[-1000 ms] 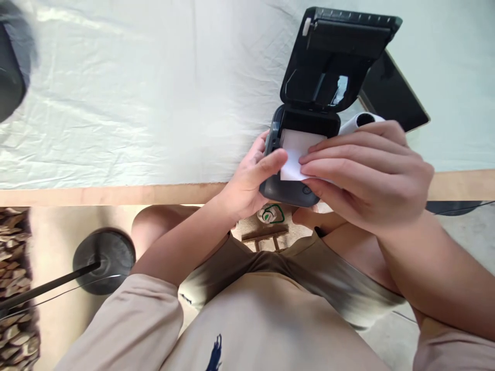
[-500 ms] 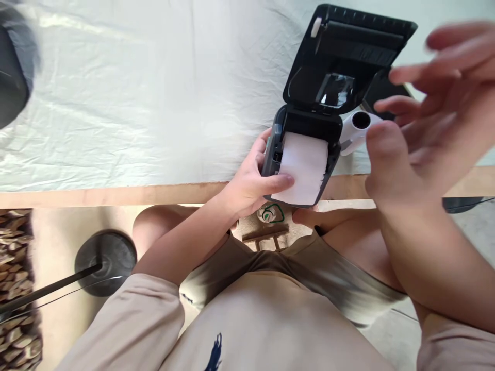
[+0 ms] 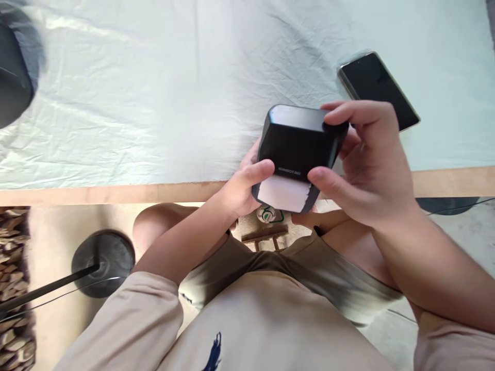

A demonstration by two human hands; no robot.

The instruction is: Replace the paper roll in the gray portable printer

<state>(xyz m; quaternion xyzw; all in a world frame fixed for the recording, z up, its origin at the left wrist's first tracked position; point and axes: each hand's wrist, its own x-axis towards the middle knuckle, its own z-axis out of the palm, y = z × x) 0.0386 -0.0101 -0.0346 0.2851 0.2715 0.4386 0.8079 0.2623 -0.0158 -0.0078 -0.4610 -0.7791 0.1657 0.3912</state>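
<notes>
A black label printer (image 3: 297, 147), with small lettering across its front, is held just over the table's near edge. Its lid is down, and a white paper strip (image 3: 286, 193) with a jagged edge shows below it. My left hand (image 3: 242, 188) grips the printer's left side, thumb on the front by the paper. Wrapped round the other side is my right hand (image 3: 377, 162), its fingers at the top corner and its thumb at the lower edge of the lid. The white roll beside the printer is now mostly or wholly hidden behind my right hand.
A smartphone (image 3: 381, 87) with a dark screen lies on the pale wrinkled cloth (image 3: 154, 93) beyond my right hand. At the far left is a dark object (image 3: 13, 72). The wooden table edge (image 3: 116, 193) runs across in front of my lap. A round black stand base (image 3: 102, 263) is on the floor.
The printer's lid has swung down from open over the paper. My right hand has moved left and down onto the printer, uncovering the phone. My left hand keeps its hold.
</notes>
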